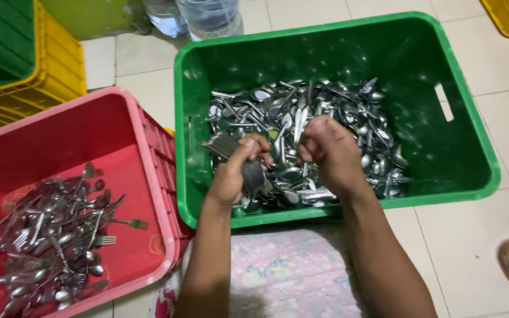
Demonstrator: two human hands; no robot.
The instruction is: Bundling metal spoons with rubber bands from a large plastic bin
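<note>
The left hand (234, 174) is closed around a bundle of forks (234, 154), fingers wrapped over the handles, with the tines fanning out up and to the left of the fist. Just to the right of that grip, close but apart from it, the right hand (331, 152) is curled into a loose fist; a thin bit of metal seems to stand up out of it, but whether it really pinches a piece I cannot tell.

Both hands hang over a heap of spoons (319, 126), which spreads under and beyond the grip, filling the floor of a green crate (472, 141). Well off to the left of the gripped bundle, touching the green crate's side, sits a red crate (148, 153) with a smaller pile of cutlery (54, 235), forks and spoons mixed, lying in its near corner.

Below the hands, toward the person, lies a pink patterned cloth (290, 271). Farther left, beyond the red crate, a yellow crate (60, 70) is stacked with a green one. Past the green crate stand clear water bottles (204, 15) on the tiled floor (502, 235).
</note>
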